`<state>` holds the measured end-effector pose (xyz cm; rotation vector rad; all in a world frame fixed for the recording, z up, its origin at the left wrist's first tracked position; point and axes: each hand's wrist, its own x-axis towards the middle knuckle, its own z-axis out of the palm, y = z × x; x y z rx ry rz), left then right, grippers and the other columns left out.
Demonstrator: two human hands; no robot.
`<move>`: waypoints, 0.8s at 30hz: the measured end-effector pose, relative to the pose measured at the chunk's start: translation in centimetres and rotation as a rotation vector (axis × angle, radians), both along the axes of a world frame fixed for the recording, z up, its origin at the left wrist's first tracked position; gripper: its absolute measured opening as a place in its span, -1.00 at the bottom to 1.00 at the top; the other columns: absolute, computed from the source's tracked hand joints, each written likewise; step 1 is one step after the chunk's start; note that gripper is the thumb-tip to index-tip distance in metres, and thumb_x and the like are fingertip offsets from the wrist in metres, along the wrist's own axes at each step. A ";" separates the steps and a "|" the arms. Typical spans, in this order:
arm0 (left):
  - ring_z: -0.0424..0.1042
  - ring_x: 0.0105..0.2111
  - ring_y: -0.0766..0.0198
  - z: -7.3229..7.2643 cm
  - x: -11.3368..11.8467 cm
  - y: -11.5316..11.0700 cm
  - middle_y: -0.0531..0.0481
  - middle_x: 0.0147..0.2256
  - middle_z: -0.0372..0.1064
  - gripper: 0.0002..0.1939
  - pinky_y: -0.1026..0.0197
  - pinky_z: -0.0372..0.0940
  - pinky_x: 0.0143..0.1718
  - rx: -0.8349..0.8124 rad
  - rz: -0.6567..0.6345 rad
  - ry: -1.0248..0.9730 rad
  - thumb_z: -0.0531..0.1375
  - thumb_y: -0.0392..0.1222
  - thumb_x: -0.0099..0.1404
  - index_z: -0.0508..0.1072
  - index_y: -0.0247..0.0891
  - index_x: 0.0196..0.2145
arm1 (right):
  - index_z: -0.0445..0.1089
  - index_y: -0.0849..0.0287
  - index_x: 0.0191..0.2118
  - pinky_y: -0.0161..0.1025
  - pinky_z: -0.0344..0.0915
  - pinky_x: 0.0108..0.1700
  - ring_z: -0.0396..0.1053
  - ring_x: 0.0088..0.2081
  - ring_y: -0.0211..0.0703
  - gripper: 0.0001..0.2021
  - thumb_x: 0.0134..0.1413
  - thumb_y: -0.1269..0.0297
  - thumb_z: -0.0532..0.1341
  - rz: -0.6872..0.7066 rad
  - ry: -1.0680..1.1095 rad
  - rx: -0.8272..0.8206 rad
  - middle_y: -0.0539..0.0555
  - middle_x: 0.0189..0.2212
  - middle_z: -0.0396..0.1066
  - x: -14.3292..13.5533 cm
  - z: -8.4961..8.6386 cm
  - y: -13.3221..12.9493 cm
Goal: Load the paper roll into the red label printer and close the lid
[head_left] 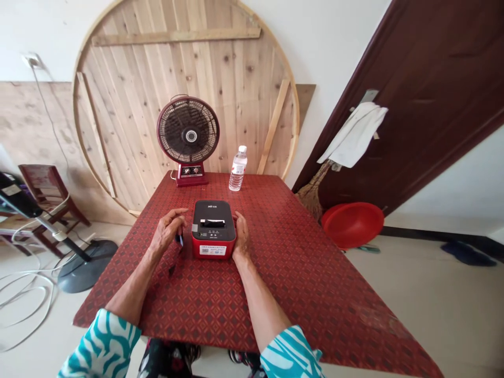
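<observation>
A small box-shaped label printer (212,249), black on top and red below, sits on the red patterned table. A narrow slot with a white strip crosses its lid, and a white sticker is on its near side. My right hand (241,236) is pressed along the printer's right side, fingers toward its far corner. Just left of the printer, my left hand (169,228) is closed with fingers curled. A thin dark thing (180,240) with a bluish part pokes out under those fingers; its kind is too small to tell.
Behind the printer stand a red table fan (189,131) and a water bottle (237,169). A large round wooden board (244,94) leans on the wall. On the floor are a red basin (354,223) at right and a fan stand (86,265) with loose cable at left.
</observation>
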<state>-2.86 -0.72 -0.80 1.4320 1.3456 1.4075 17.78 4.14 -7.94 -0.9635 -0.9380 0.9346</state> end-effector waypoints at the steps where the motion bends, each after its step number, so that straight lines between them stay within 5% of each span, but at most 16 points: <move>1: 0.14 -0.68 0.41 0.2 -0.1 0.0 0.10 -0.56 0.34 -0.55 0.31 0.09 -0.61 -0.029 -0.022 -0.053 0.14 -0.04 0.18 0.46 -0.34 -0.03 | 0.38 0.15 0.04 -0.12 0.28 0.02 0.39 0.00 -0.05 -0.44 0.14 -0.16 0.03 -0.009 -0.019 -0.007 0.18 -0.07 0.50 0.0 0.0 0.0; 4: 0.00 -0.74 0.48 0.5 0.0 0.1 0.16 -0.62 0.25 -0.48 0.33 -0.05 -0.68 -0.044 -0.026 -0.105 0.21 -0.02 0.11 0.45 -0.34 -0.01 | 0.41 0.17 0.01 -0.13 0.25 0.03 0.37 0.01 -0.05 -0.48 0.17 -0.11 0.02 -0.015 -0.075 -0.021 0.19 -0.08 0.51 0.1 0.1 0.0; 9: 0.02 -0.72 0.48 0.6 -0.1 0.3 0.16 -0.59 0.26 -0.46 0.34 -0.04 -0.68 -0.028 -0.032 -0.044 0.22 -0.05 0.07 0.44 -0.31 0.01 | 0.42 0.15 -0.01 -0.14 0.25 0.02 0.39 0.00 -0.06 -0.50 0.16 -0.10 0.01 -0.010 -0.085 -0.034 0.15 -0.07 0.51 0.1 -0.1 0.0; 18: 0.33 -0.50 0.35 -0.5 -2.9 0.9 0.00 -0.38 0.45 -0.52 0.28 0.21 -0.45 0.114 0.288 -0.074 0.23 -0.01 0.07 0.47 -0.31 -0.08 | 0.43 0.17 -0.06 -0.15 0.28 -0.03 0.41 -0.06 -0.06 -0.50 0.07 -0.10 0.06 0.017 0.000 -0.085 0.13 -0.11 0.51 0.0 -0.2 0.4; 24: 0.47 -0.25 0.16 -1.4 -2.0 0.8 -0.11 -0.26 0.52 -0.52 0.17 0.31 -0.20 0.048 0.179 0.034 0.24 0.08 0.13 0.48 -0.31 -0.10 | 0.44 0.17 -0.06 -0.15 0.27 -0.04 0.43 -0.10 -0.07 -0.50 0.07 -0.09 0.08 0.018 0.017 -0.084 0.12 -0.13 0.53 0.0 -0.4 0.7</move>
